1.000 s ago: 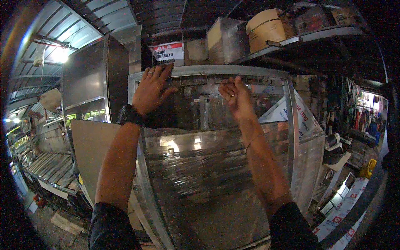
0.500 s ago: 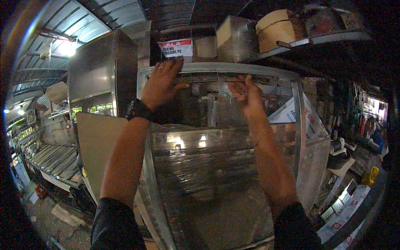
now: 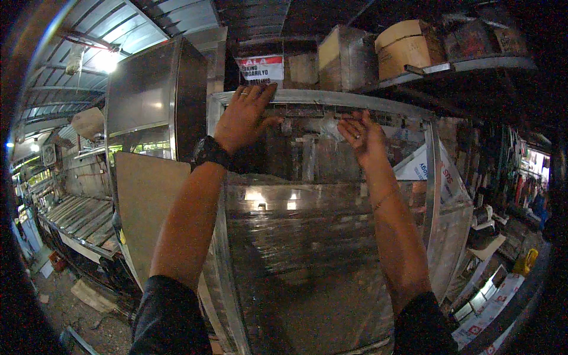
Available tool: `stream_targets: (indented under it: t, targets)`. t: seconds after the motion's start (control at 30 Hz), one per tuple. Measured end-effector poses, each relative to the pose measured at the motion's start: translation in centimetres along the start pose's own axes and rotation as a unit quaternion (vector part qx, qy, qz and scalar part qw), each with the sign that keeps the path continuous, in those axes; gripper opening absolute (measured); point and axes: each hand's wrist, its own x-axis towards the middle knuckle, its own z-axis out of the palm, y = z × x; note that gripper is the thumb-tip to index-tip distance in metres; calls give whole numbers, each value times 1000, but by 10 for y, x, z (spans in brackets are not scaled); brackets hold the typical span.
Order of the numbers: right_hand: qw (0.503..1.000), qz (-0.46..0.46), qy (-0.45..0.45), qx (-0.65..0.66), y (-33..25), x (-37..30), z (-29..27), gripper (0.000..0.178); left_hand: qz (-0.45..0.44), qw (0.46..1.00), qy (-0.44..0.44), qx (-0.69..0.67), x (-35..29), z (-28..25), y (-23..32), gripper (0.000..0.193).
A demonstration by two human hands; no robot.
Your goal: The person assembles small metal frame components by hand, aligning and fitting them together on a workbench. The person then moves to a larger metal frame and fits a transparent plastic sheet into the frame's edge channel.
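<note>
A tall metal frame point(image 3: 319, 98) stands upright in front of me, with a glossy plastic-wrapped panel point(image 3: 307, 236) across its lower part. At the top left corner my left hand point(image 3: 248, 115) is hooked over the upper rail, its thumb spread below. A dark watch point(image 3: 210, 152) is on that wrist. Just under the rail, towards its right part, my right hand point(image 3: 364, 137) is raised with the palm partly facing me and fingers loosely bent and apart. I make out nothing held in it. Beside its fingertips hangs a crumpled clear plastic piece point(image 3: 330, 127).
A steel cabinet point(image 3: 142, 94) and a brown board point(image 3: 151, 213) stand at left. Several cartons point(image 3: 408, 47) sit on a high shelf point(image 3: 473, 62). Slatted metalwork point(image 3: 80, 216) lies far left. A yellow object point(image 3: 525, 261) and printed film-covered pieces point(image 3: 491, 310) are at lower right.
The view has shifted slightly, so the scene sits further right. My right hand has turned and dropped a little below the rail. My left hand stays on the rail.
</note>
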Motion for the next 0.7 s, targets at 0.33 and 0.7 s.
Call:
stream_targets:
  t: [0.33, 0.7]
  targets:
    - [999, -29, -27, -1, -4, -1, -18, 63, -27, 999, -37, -16, 2, -5, 2, 80]
    - [982, -98, 137, -84, -59, 24, -94, 51, -54, 997, -54, -33, 1, -9, 0, 80]
